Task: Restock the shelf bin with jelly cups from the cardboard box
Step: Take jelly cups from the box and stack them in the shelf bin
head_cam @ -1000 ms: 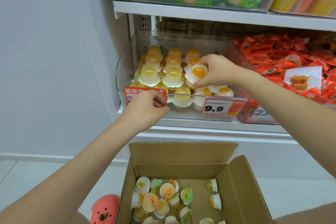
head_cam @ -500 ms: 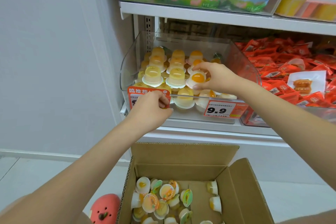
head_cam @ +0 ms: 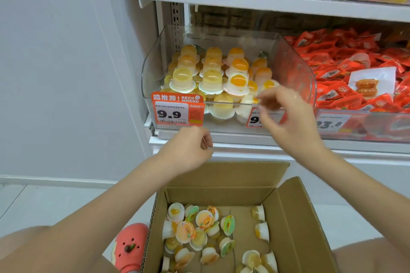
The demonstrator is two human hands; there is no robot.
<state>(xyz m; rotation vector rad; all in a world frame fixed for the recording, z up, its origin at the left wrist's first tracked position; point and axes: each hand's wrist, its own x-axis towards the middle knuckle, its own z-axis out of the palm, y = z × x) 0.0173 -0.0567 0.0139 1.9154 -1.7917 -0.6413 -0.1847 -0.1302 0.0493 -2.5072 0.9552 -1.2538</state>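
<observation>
The fingers of the right hand (head_cam: 286, 115) are spread and loosely bent, with nothing between them; motion blur softens the tips, so I cannot be sure, but they appear to hold no cup. Half a second ago those same fingers were pinching an orange-centred jelly cup (head_cam: 237, 83) down onto the stack; now that cup sits inverted on the front of the third row inside the shelf bin (head_cam: 153, 66), and the hand has drawn back over the bin's front lip, covering part of the right price tag (head_cam: 253, 118). The left hand (head_cam: 188, 150) has dropped too: it was at the bin's front edge over the left price tag (head_cam: 175, 113), which now shows in full, and it hangs below the shelf edge with fingers curled in loosely, apparently holding nothing.

So one more cup is placed and both hands are free and heading back toward the supply. The cardboard box (head_cam: 299, 217) stands open on the floor just below the shelf, with many jelly cups (head_cam: 199, 226) scattered loose on its bottom. The bin has rows of stacked cups on its left and middle, with room left at the right side. The job reads as partway done; another pick from the box looks to be next.
</observation>
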